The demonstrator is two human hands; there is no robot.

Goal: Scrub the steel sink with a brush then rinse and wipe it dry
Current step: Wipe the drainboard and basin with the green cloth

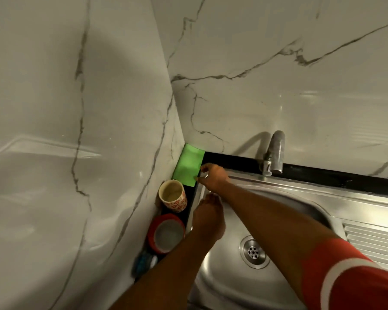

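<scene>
The right hand [213, 177] pinched the edge of a flat green cloth [188, 164] in the counter corner. The left hand [207, 217] hovered over the steel sink's [289, 198] rim, fingers loosely curled, holding nothing.

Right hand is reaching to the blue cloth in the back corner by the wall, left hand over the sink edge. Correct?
Not quite: the cloth in the back corner is green, not blue, as the head view shows. The right hand reaches to its edge, and the left hand is over the sink edge.
</scene>
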